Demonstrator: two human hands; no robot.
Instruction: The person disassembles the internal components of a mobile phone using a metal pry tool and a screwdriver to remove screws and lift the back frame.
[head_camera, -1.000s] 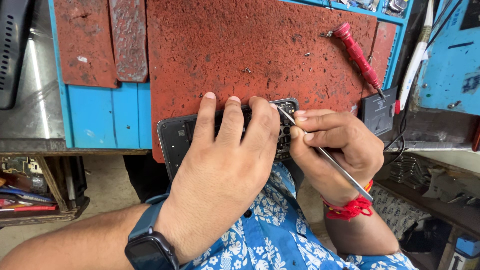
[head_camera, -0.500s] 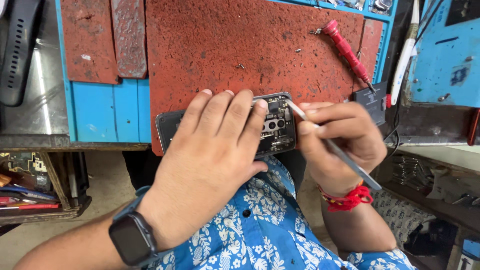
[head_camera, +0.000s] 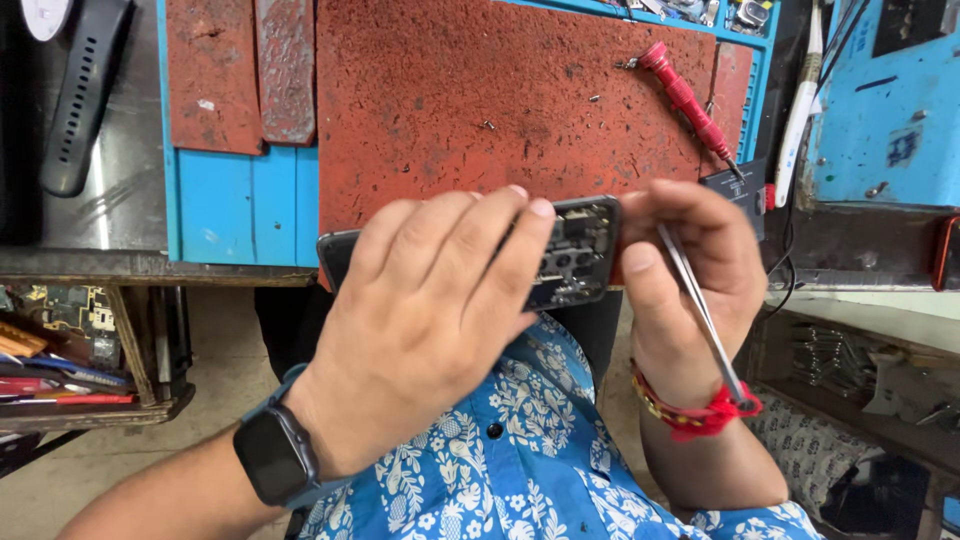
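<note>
The opened phone (head_camera: 575, 255) is held at the near edge of the worktop (head_camera: 240, 200), its long axis running left to right, with the exposed board end toward the right. The left hand (head_camera: 430, 320) wraps over it from the near side, 4 fingers closed across its back. The right hand (head_camera: 690, 280) sits just right of that exposed end, pinched around thin metal tweezers (head_camera: 700, 310) whose shaft slants back toward the wrist. The right hand is nearer the open end. A red screwdriver (head_camera: 685, 100) lies far right on the red mat (head_camera: 480, 90).

smartwatch (head_camera: 277, 455) | left wrist | dark blank square screen, black case
</note>
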